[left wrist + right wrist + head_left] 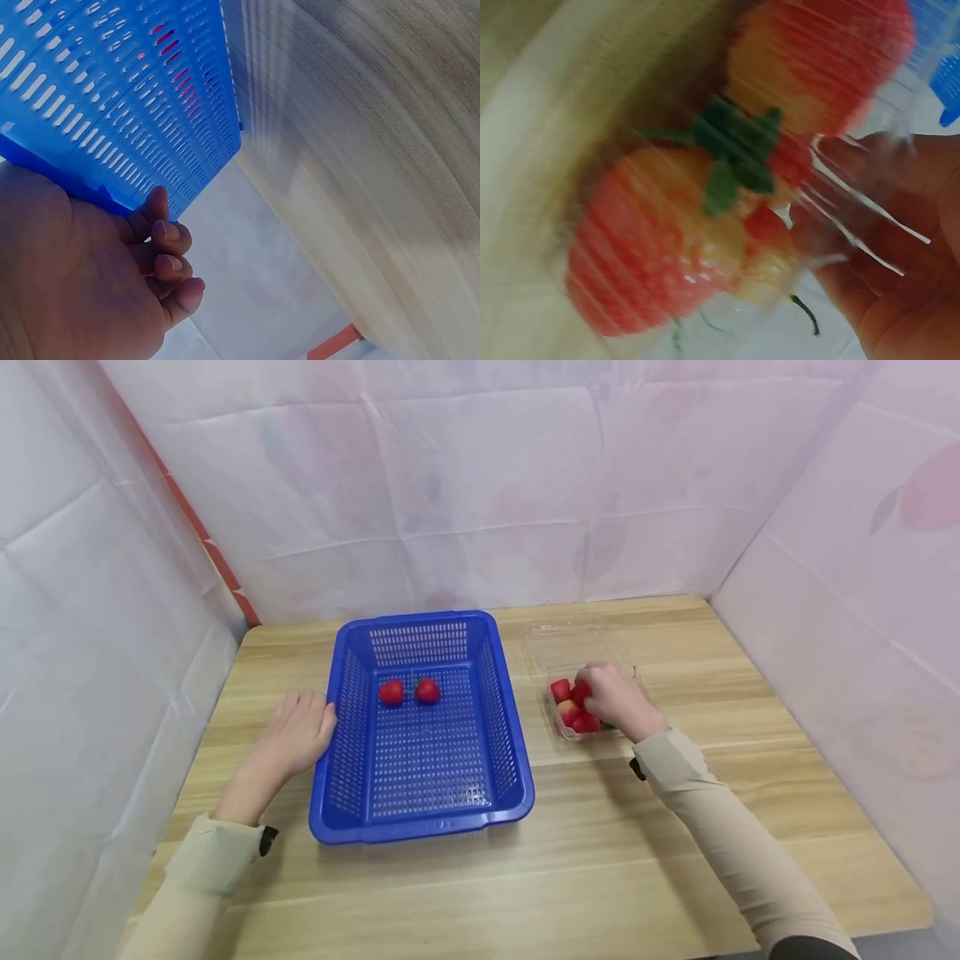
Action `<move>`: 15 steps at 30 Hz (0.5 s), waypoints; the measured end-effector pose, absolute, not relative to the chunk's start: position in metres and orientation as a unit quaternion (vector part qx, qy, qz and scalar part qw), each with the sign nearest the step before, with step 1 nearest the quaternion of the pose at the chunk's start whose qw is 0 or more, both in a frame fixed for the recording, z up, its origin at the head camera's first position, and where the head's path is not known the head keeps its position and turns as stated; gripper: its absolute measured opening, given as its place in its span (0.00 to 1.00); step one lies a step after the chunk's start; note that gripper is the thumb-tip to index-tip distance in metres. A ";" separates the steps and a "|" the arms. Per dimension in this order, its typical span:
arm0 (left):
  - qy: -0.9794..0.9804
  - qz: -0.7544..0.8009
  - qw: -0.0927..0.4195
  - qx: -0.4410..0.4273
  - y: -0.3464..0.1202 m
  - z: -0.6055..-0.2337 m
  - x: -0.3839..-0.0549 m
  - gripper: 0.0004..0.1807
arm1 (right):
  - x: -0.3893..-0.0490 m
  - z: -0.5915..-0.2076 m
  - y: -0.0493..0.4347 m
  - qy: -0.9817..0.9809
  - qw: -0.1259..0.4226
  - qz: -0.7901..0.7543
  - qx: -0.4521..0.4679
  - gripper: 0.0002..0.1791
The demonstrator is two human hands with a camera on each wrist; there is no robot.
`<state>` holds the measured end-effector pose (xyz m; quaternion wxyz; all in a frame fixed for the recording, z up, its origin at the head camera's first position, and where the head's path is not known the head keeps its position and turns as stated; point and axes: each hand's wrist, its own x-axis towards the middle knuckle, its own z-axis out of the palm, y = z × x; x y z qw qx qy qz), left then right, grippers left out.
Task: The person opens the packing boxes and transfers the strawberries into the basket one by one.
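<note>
My left hand point(296, 731) grips the left rim of a blue plastic basket point(423, 828), thumb on the rim and fingers curled by the outer wall, as the left wrist view shows. Two red strawberries, one at left point(391, 692) and one at right point(427, 691), lie inside near the far end. My right hand point(618, 697) reaches down into a clear plastic box point(592, 735), pinching a strawberry point(581, 694) with its fingertips. More strawberries point(587, 722) fill the box. Through the plastic, the right wrist view shows red and pale fruit point(656, 247) with green leaves point(739, 146).
The clear lid point(570, 646) lies folded back behind the box. Both containers stand on a wooden table point(450, 902), basket left and box right. White patterned cloth point(480, 485) hangs behind the table and along both sides.
</note>
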<state>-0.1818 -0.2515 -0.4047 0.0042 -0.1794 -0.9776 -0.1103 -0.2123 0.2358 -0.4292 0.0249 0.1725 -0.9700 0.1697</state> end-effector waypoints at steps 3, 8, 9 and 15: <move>-0.979 -0.111 -0.004 -0.173 -0.252 -0.405 -0.181 0.19 | -0.213 -0.435 0.236 -0.970 0.041 0.163 0.176 0.16; -0.979 -0.109 -0.009 -0.170 -0.252 -0.404 -0.181 0.19 | -0.214 -0.443 0.234 -0.971 0.060 0.148 0.176 0.11; -0.979 -0.109 -0.010 -0.171 -0.252 -0.404 -0.181 0.19 | -0.214 -0.444 0.233 -0.972 0.064 0.141 0.177 0.11; -0.979 -0.110 -0.011 -0.169 -0.251 -0.402 -0.181 0.19 | -0.214 -0.451 0.230 -0.976 0.086 0.086 0.182 0.08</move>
